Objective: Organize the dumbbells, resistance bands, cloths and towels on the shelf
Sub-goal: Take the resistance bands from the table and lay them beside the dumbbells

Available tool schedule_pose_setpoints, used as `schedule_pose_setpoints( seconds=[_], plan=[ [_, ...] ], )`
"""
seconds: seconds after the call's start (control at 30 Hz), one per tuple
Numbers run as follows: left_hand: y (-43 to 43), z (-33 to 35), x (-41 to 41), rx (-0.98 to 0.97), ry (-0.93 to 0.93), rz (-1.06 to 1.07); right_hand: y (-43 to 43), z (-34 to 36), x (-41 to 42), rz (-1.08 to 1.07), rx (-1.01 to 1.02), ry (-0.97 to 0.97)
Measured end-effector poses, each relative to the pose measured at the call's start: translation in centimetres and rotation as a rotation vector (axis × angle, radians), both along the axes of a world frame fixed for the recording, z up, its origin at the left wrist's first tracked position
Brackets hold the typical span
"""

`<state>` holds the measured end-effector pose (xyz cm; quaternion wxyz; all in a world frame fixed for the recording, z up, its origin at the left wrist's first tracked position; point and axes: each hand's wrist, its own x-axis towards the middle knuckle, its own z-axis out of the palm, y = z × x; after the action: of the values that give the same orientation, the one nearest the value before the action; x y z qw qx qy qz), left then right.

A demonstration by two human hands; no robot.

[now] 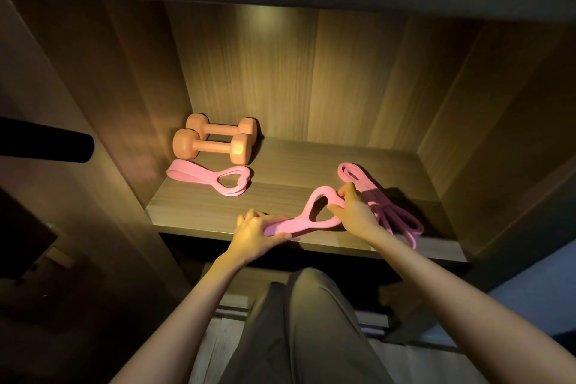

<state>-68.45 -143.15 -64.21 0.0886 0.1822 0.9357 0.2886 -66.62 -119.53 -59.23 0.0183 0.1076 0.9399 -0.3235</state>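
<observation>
Two orange dumbbells (215, 142) lie side by side at the back left of the wooden shelf (311, 165). In front of them rests a folded pink resistance band (212, 179). A second folded pink band (307, 218) lies near the shelf's front edge; my left hand (254, 232) grips its left end and my right hand (352, 212) pinches its looped right end. A third, longer pink band (386, 209) sprawls loosely at the right, partly hidden behind my right hand.
The shelf sits in a wooden alcove with side walls (486, 121) and a lit back panel. A dark cylindrical object (46, 142) juts in from the left. My legs in grey trousers (299, 327) are below the shelf edge.
</observation>
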Motion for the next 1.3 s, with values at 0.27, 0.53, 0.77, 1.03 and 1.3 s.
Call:
schedule_pose_setpoints(
  seconds=[0.27, 0.53, 0.77, 1.03, 1.3],
  plan=[
    [0.8, 7.5, 1.5, 0.426, 0.024, 0.066, -1.3, 8.9, 0.9, 0.145, -0.305, 0.253],
    [2.8, 16.4, 2.3, 0.463, 0.301, -0.088, -1.5, 15.7, 3.2, 0.363, -0.054, 0.381],
    [2.8, 17.5, 4.7, 0.509, 0.368, -0.142, -0.9, 16.0, 4.9, 0.389, -0.172, 0.391],
    [2.1, 15.8, 6.2, 0.538, 0.257, 0.013, -1.8, 13.4, 5.5, 0.324, -0.437, 0.222],
    [0.6, 13.7, 6.3, 0.592, 0.115, 0.092, -2.1, 10.9, 5.7, 0.3, -0.603, 0.112]
  ],
)
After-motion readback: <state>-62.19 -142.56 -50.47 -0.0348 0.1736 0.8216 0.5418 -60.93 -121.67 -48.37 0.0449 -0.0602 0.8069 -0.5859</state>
